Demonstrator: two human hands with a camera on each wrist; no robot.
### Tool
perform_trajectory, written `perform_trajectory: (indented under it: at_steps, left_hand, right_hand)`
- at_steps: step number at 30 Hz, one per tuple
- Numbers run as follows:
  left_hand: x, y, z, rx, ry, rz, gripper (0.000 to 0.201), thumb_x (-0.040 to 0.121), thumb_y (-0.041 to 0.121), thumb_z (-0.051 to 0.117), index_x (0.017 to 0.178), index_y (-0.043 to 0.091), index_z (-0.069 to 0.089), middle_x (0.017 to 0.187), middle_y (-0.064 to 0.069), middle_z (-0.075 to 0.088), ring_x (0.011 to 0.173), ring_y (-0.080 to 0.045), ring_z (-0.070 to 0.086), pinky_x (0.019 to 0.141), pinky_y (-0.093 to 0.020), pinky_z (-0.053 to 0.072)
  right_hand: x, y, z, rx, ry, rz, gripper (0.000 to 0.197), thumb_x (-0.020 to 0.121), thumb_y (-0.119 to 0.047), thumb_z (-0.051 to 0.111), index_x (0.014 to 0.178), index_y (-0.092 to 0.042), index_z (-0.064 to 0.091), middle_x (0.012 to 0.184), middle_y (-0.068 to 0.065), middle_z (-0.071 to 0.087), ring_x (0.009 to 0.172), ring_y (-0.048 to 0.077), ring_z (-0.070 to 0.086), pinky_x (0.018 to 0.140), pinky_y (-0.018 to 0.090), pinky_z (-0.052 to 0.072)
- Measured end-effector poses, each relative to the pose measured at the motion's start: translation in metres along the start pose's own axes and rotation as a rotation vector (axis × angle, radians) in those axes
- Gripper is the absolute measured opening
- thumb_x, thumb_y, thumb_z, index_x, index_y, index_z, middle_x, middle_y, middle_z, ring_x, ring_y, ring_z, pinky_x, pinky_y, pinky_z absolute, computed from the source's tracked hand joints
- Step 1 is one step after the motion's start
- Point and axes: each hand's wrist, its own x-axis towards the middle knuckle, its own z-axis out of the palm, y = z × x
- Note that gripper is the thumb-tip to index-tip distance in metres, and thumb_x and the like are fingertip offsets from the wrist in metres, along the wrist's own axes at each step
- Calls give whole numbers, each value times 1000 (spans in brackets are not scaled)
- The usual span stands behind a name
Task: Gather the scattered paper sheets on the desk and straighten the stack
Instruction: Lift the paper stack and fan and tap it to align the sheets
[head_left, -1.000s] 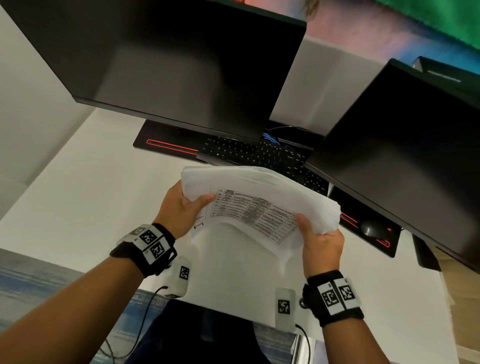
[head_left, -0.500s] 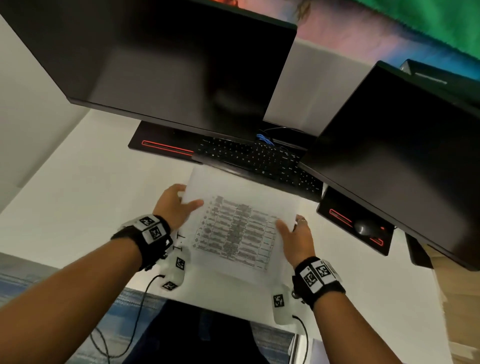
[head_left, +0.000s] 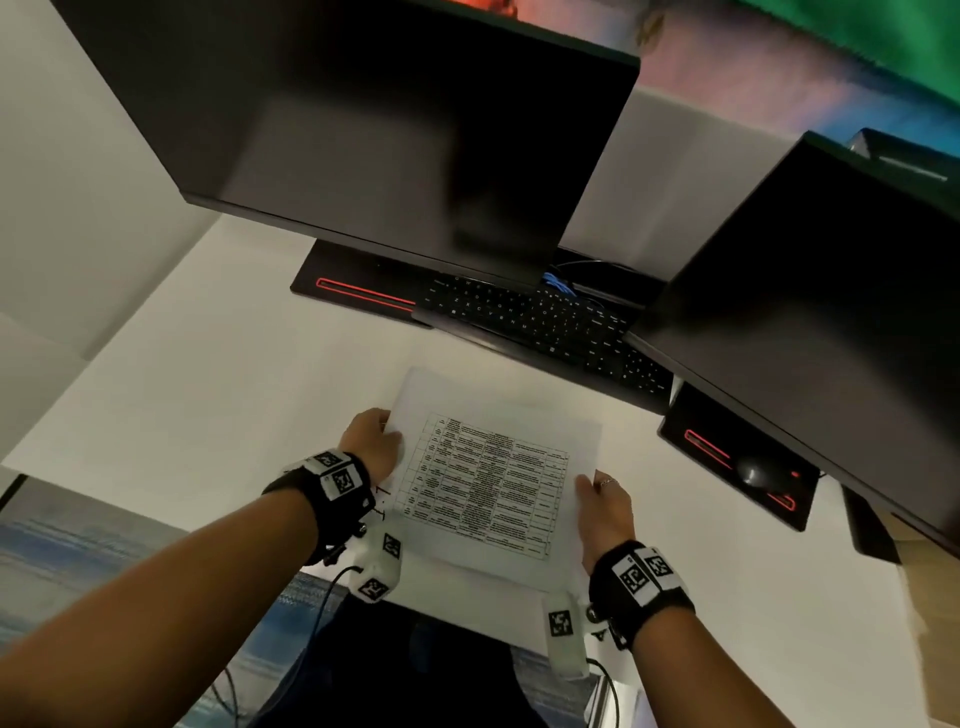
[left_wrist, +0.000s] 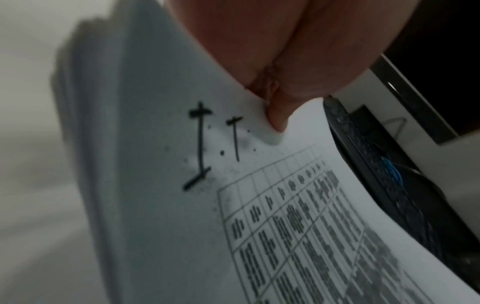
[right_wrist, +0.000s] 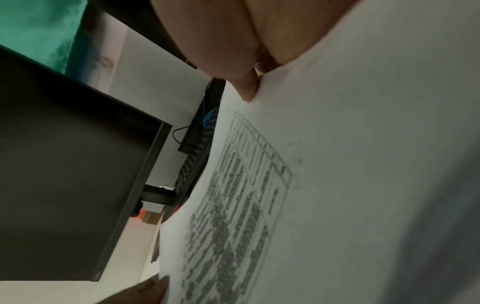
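A stack of white paper sheets with a printed table on top lies flat, low over the white desk; I cannot tell if it rests on it. My left hand holds the stack's left edge, its thumb pressing the top sheet beside black pen marks. My right hand holds the right edge, thumb on the top sheet. The fingers under the sheets are hidden.
Two dark monitors hang over the back of the desk. A black keyboard sits just beyond the stack. A mouse lies on a black pad with red lines at the right. The desk's near edge runs below my wrists.
The stack, held raised and bent one second ago, has come down and flattened near the desk. Both hands moved down with it and kept their hold on its side edges.
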Motion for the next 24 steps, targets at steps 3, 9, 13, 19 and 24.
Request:
perform_trajectory:
  at_steps: [3,9,13,19,24]
  left_hand:
    - [2,-2,-25,-84,27,-3,18,94,5,53,102,16,65,89,-6,70,73,-21,62,60,-22,47]
    - [39,-26,-112,-171,162,-51,23,92,9,62,113,14,70,109,-14,73,93,-31,69,91,-40,55]
    - [72,-38,-159,-158,248,-113,22,94,10,61,114,14,71,109,-9,73,89,-25,66,84,-29,51]
    - [108,-43,-185,-80,281,-154,27,93,8,59,118,14,68,116,-10,69,102,-29,65,81,-27,46]
    - [119,-47,-192,12,262,-165,23,92,12,61,112,18,70,116,-8,67,95,-25,58,81,-28,42]
  right_hand:
    - [-3,-17,12,23,-37,-47,18,101,-15,48,100,-8,65,100,15,72,95,34,70,88,51,57]
    - [9,-65,98,-89,-139,-108,14,90,-21,55,85,-8,59,96,22,69,88,34,68,83,57,57]
    - [18,-99,161,-222,-240,-94,11,91,-17,55,93,-10,64,100,16,71,93,36,70,84,51,59]
    - [25,-124,199,-427,-204,-110,15,83,-12,59,90,-10,72,94,11,75,87,31,72,81,40,61]
    - [23,-132,200,-522,-168,-138,11,78,-13,67,68,-16,70,85,9,76,83,29,72,79,38,61]
